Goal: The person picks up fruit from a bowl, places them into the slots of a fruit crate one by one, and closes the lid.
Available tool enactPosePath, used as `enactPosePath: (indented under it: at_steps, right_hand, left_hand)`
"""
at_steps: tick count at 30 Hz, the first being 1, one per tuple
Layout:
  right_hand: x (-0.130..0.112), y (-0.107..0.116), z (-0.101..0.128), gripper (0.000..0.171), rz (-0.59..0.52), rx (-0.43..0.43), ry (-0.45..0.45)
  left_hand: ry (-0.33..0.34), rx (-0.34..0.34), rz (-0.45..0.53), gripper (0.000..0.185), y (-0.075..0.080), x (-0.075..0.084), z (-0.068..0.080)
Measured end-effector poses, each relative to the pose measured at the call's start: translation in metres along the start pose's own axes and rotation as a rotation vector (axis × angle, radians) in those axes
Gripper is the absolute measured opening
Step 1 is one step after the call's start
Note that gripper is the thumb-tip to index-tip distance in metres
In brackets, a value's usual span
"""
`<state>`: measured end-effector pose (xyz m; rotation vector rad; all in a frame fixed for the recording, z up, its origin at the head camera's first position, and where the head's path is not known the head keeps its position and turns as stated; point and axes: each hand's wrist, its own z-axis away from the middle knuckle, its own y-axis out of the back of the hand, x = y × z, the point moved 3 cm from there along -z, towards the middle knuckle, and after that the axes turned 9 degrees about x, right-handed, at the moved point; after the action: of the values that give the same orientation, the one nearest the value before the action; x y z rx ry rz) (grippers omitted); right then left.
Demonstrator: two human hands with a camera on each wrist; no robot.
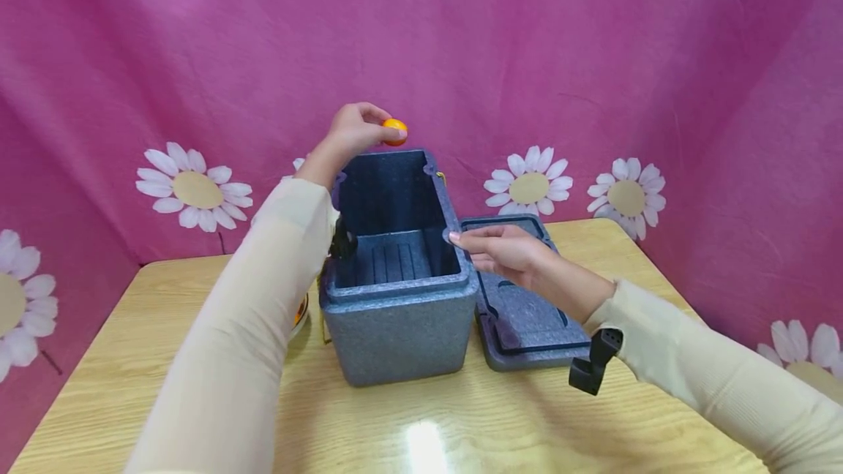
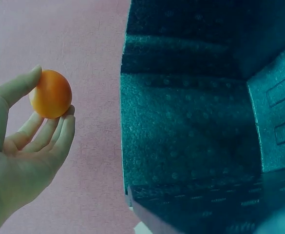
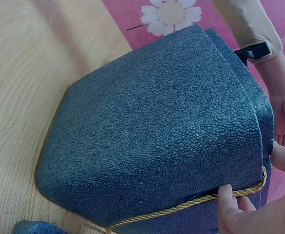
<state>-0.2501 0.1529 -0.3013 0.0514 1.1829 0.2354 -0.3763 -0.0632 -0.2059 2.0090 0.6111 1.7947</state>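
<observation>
My left hand [image 1: 369, 126] is raised over the back rim of an open dark blue-grey foam box [image 1: 395, 313]. It pinches a small orange fruit [image 1: 395, 130] between thumb and fingertips. In the left wrist view the fruit [image 2: 50, 94] sits at the fingertips [image 2: 66, 124], beside the box's inner wall [image 2: 181, 136]. My right hand [image 1: 461, 240] reaches to the box's right rim, and its straight fingers touch it. In the right wrist view the fingertips [image 3: 227, 195] rest on the box's outer wall [image 3: 152, 131] near a gold cord [image 3: 191, 204]. The box interior looks empty.
The box's lid [image 1: 527, 306] lies upside down on the wooden table [image 1: 165, 328], just right of the box and under my right forearm. Something orange [image 1: 301, 309] peeks out left of the box, mostly hidden by my left arm. A pink daisy cloth [image 1: 593, 57] hangs behind.
</observation>
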Motion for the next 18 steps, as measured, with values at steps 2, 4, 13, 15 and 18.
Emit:
enactPosePath:
  at_steps: [2,4,13,15,18]
  right_hand:
    - [0.000,-0.001,0.000,0.061,-0.009,-0.005,0.001]
    - [0.001,-0.002,0.001,0.061,-0.017,-0.008,0.002]
    - [0.004,-0.004,0.003,0.061,-0.029,-0.017,0.010]
    - [0.003,-0.006,0.004,0.061,-0.034,-0.020,0.013]
    - [0.004,-0.007,0.003,0.060,-0.036,-0.020,0.009]
  left_hand:
    - [0.013,0.000,0.009,0.045,0.000,-0.002,0.000]
    - [0.028,0.000,0.018,0.045,-0.001,-0.005,0.000]
    - [0.032,-0.018,0.001,0.044,-0.005,-0.016,0.002]
    - [0.030,-0.034,-0.015,0.043,-0.006,-0.018,0.003]
    - [0.038,-0.056,-0.046,0.042,-0.007,-0.022,0.005]
